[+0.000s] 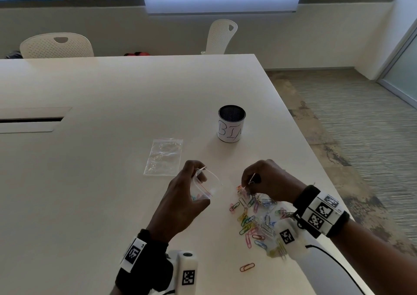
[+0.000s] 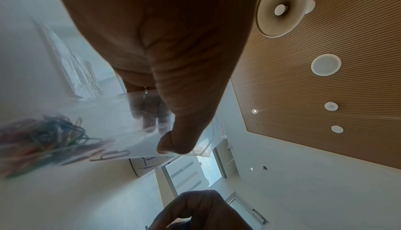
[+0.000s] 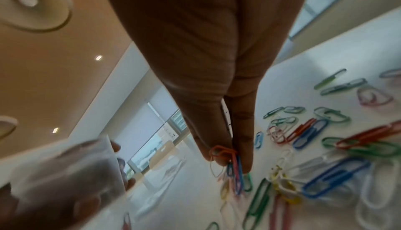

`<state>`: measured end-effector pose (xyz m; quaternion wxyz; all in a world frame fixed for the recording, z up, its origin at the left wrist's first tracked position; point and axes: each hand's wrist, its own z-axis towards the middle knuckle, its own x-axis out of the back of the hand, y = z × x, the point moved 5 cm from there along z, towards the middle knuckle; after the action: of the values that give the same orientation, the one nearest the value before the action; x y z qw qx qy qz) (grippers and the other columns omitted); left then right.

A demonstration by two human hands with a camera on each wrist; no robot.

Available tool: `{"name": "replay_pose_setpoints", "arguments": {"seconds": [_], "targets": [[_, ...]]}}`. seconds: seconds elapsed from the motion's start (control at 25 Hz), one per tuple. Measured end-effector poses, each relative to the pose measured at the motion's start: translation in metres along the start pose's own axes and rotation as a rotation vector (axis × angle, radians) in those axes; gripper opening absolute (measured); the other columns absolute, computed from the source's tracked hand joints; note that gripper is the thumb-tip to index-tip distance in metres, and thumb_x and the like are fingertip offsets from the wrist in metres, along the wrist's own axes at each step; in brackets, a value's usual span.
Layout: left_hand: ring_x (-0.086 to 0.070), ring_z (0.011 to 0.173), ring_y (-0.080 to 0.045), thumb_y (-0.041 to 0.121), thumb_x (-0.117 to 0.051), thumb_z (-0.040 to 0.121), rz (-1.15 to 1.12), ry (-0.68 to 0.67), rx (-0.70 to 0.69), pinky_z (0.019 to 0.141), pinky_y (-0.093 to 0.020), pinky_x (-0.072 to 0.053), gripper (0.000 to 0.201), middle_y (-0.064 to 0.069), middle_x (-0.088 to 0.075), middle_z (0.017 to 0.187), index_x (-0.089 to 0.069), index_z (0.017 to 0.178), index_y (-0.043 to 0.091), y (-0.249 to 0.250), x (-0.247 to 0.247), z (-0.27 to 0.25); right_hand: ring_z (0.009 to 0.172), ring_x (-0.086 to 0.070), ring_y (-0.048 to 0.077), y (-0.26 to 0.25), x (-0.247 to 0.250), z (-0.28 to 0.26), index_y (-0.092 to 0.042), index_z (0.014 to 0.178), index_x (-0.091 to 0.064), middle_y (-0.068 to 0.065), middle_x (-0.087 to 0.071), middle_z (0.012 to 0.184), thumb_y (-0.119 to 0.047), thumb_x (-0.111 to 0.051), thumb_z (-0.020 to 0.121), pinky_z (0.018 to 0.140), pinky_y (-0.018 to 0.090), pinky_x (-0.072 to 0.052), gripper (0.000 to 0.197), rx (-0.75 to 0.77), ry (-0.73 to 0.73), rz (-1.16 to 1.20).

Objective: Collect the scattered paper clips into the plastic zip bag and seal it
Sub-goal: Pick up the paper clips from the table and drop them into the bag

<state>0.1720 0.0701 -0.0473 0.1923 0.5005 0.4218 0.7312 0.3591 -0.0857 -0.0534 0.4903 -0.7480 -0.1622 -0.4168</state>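
Pinching a small bunch of paper clips, the right hand should be carried over the zip bag, whose mouth is gripped open by the left hand, near the table's right edge.

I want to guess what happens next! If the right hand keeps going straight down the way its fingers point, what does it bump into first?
Probably the loose paper clips on the white table. The right hand, pinching a small bunch of clips, points down at that pile.

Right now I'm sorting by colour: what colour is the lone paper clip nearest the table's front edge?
Orange-red, best seen in the head view: lone paper clip.
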Motion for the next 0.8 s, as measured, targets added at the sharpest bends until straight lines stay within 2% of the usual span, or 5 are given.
{"name": "replay_pose_setpoints", "arguments": {"seconds": [0.16,0.28,0.36,0.56,0.8], "targets": [[-0.061,0.103,-0.008,0.007,-0.08,0.081,-0.001,-0.002,-0.006,0.07,-0.008,-0.049,0.06,0.016,-0.061,0.108,-0.047,0.123,0.035,0.001,-0.002,0.0,0.079,-0.079,0.023,-0.007,0.015,-0.014,-0.008,0.09,-0.079,0.01,-0.081,0.08,-0.001,-0.081,0.084,0.074,0.023,-0.061,0.01,-0.058,0.13,0.379],[-0.06,0.096,-0.009,0.005,-0.079,0.081,-0.008,-0.005,0.0,0.068,-0.008,-0.048,0.059,0.014,-0.061,0.107,-0.048,0.122,0.032,0.002,-0.003,0.001,0.085,-0.078,0.031,-0.031,0.023,-0.023,-0.005,0.093,-0.077,0.014,-0.08,0.082,-0.003,-0.079,0.086,0.081,0.032,-0.061,0.008,-0.009,0.219,0.608],[-0.059,0.093,-0.008,0.004,-0.079,0.08,-0.007,-0.01,0.001,0.067,-0.008,-0.047,0.058,0.012,-0.062,0.107,-0.048,0.122,0.031,0.005,-0.003,0.001,0.084,-0.078,0.032,-0.047,0.025,-0.025,-0.003,0.093,-0.076,0.016,-0.08,0.083,-0.002,-0.079,0.085,0.082,0.032,-0.062,0.009,0.028,0.314,0.716],[-0.057,0.08,-0.002,0.003,-0.078,0.078,0.005,-0.018,0.008,0.062,-0.012,-0.048,0.057,0.01,-0.062,0.105,-0.048,0.118,0.03,0.009,-0.002,0.002,0.081,-0.076,0.012,-0.087,-0.001,-0.02,-0.011,0.093,-0.078,-0.002,-0.077,0.09,-0.004,-0.08,0.085,0.077,0.027,-0.064,0.01,0.208,0.53,0.487],[-0.063,0.089,-0.004,0.005,-0.079,0.077,-0.004,-0.006,0.017,0.068,-0.009,-0.046,0.058,0.013,-0.066,0.101,-0.047,0.119,0.032,0.007,0.0,0.0,0.088,-0.074,0.002,-0.1,-0.023,-0.021,-0.012,0.102,-0.08,-0.002,-0.077,0.099,-0.003,-0.076,0.09,0.078,0.017,-0.061,0.015,0.308,0.48,0.324]]}}
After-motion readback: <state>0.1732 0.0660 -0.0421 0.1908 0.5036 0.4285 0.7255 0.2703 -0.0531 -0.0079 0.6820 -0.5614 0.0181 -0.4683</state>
